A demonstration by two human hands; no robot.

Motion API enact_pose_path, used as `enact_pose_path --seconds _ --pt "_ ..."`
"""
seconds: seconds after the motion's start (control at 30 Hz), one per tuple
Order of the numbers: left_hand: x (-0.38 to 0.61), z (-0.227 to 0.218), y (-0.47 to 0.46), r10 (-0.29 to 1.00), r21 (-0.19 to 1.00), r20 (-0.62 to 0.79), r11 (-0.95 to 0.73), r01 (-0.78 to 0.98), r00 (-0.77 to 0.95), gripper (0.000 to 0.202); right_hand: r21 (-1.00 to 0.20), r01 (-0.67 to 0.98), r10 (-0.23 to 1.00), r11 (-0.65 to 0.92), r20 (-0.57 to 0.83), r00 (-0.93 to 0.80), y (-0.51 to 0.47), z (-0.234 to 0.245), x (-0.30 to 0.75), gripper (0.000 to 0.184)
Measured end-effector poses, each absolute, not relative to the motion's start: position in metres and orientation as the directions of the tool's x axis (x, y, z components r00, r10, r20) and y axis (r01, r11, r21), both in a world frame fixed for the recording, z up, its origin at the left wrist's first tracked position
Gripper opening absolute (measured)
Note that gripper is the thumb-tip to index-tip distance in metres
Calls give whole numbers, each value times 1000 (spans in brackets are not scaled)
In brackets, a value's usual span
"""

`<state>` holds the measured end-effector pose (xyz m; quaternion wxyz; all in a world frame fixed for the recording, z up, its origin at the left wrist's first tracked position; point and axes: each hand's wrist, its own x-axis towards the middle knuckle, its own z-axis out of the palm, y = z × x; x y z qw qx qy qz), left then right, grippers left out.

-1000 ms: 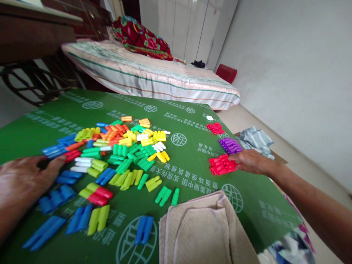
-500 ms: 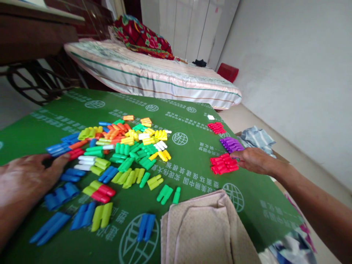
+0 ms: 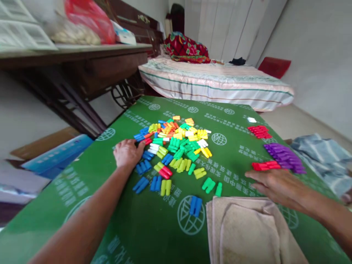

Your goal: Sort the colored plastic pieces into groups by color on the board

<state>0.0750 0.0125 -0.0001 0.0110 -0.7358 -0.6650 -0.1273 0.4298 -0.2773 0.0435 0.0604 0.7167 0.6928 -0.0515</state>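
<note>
My left hand [image 3: 128, 152] rests at the left edge of a mixed spread of small plastic tube-like pieces, its thumb touching or close beside a red piece [image 3: 147, 141]. Its fingers are bent but apart, near some blue pieces [image 3: 139, 137]. On the right, my right hand [image 3: 277, 183] lies low with fingers stretched out, just in front of a red cluster [image 3: 265, 165] and partly covering it. Beyond that cluster lies a slanting row of purple pieces [image 3: 284, 157]. Green pieces [image 3: 178, 145], yellow pieces [image 3: 202, 134] and yellow-green pieces [image 3: 181, 165] fill the spread's middle.
A folded beige cloth [image 3: 247, 227] lies at the green board's [image 3: 115, 227] near edge. Farther right are another red group [image 3: 258, 131] and a white group [image 3: 251, 120]. A bed [image 3: 214, 82] stands behind, a sewing-machine table [image 3: 90, 55] at left, striped fabric [image 3: 321, 154] at right.
The view has swung left, showing more of the left table. My right hand has moved from the red cluster's right side to its front, uncovering more purple pieces. My left hand stays by the red piece.
</note>
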Motion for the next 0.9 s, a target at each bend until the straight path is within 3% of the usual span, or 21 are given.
enact_pose_path --seconds 0.17,0.37,0.53,0.67,0.9 --pt "72 -9 11 964 187 262 -100 977 48 53 -98 988 956 118 -258 -139 -254 44 370 19" --pt "70 -14 10 955 230 294 -114 967 43 52 -136 957 946 256 -170 -277 -213 49 292 15" --pt "67 -16 9 950 274 311 -125 954 35 49 -124 986 984 112 -122 -127 -171 49 229 27" --pt "65 -16 8 948 330 316 -134 935 24 47 -124 992 986 -11 -169 -10 -145 43 203 34" --pt "61 -13 9 943 459 332 -176 871 16 49 -119 988 979 -95 -192 71 -139 38 206 33"
